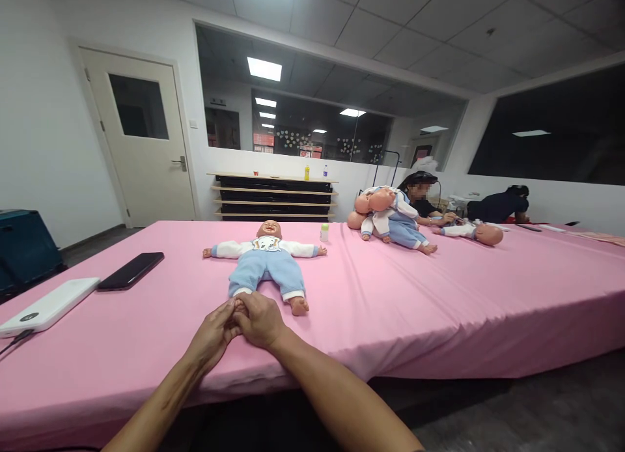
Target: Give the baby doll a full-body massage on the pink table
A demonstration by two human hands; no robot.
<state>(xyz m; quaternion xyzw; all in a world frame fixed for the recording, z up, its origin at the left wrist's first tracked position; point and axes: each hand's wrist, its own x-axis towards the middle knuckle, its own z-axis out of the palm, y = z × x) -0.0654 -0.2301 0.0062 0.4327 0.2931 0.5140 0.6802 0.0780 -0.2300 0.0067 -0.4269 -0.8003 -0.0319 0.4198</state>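
A baby doll (267, 260) in a white top and light blue trousers lies on its back on the pink-covered table (371, 315), arms spread wide. Its head points away from me and its feet toward me. My left hand (217, 328) and my right hand (261, 318) are both closed around the doll's foot on the left side, which they mostly hide. The doll's other bare foot (299, 306) lies free beside my right hand. A small bottle with a green cap (324, 232) stands near the doll's head and outstretched hand.
On the left lie a black phone (131, 271) and a white power bank (51, 305) with a cable. Several more dolls (395, 221) are piled farther right. Beyond them a co-worker (422, 195) handles another doll (471, 232). A second person (500, 204) leans over at far right.
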